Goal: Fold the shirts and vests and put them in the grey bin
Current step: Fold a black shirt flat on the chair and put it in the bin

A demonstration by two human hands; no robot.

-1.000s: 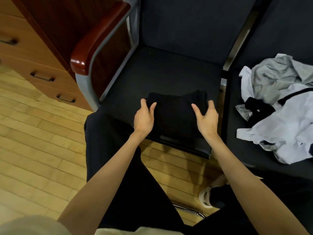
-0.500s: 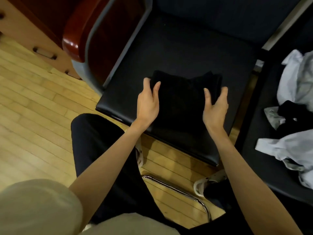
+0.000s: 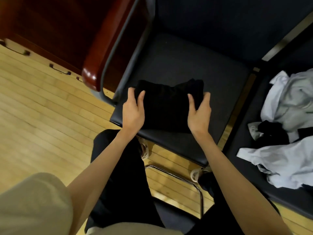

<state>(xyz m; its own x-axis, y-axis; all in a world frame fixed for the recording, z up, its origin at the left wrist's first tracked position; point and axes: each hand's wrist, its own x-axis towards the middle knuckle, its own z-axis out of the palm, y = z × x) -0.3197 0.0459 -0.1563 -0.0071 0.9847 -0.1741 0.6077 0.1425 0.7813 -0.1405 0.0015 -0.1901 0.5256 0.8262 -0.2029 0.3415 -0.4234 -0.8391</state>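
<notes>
Both hands slid outward; left hand, right hand fingers pinching folded black garment edges.

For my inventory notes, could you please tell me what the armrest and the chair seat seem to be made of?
Armrest: probably varnished wood, reddish-brown with bright glossy highlights, though it could be a glossy moulding. Seat: matte black padded upholstery, possibly vinyl or fabric; the weave is too dark to tell.

We see a plain black folded garment on a dark charcoal padded chair seat; at right, pale grey-white crumpled clothes (one black piece among them); glossy reddish-brown wooden armrest.
</notes>
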